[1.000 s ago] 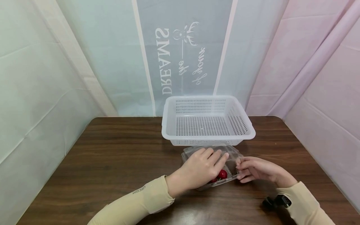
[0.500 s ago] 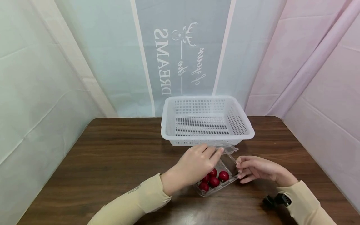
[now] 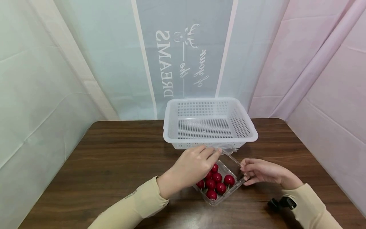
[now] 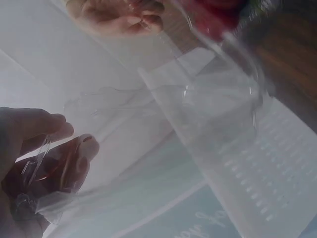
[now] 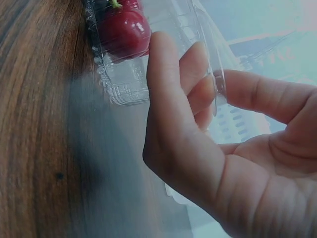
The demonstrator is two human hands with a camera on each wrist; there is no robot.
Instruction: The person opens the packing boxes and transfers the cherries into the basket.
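A clear plastic clamshell box (image 3: 224, 197) sits on the table, its hinged lid (image 3: 227, 150) raised and tilted toward the back. Several glossy red cherries (image 3: 217, 177) with green stems lie in its base; my left hand hides part of them. My left hand (image 3: 190, 168) reaches over the box and grips the lid's edge, with clear plastic between thumb and fingers in the left wrist view. At the box's right side, my right hand (image 3: 263, 171) pinches the lid's rim (image 5: 218, 91) between thumb and fingers, its other fingers close to the base.
A white perforated plastic basket (image 3: 210, 140) stands right behind the box, with nothing in it. Dark wood tabletop (image 3: 123, 165) extends to both sides. A printed cloth (image 3: 186, 47) hangs behind the table, with pale fabric on either side. A black camera mount (image 3: 281, 204) sits at the right wrist.
The lid has swung up and back, baring more of the cherries. My left hand has drawn slightly leftward with the lid. My right hand has stayed nearly in place.
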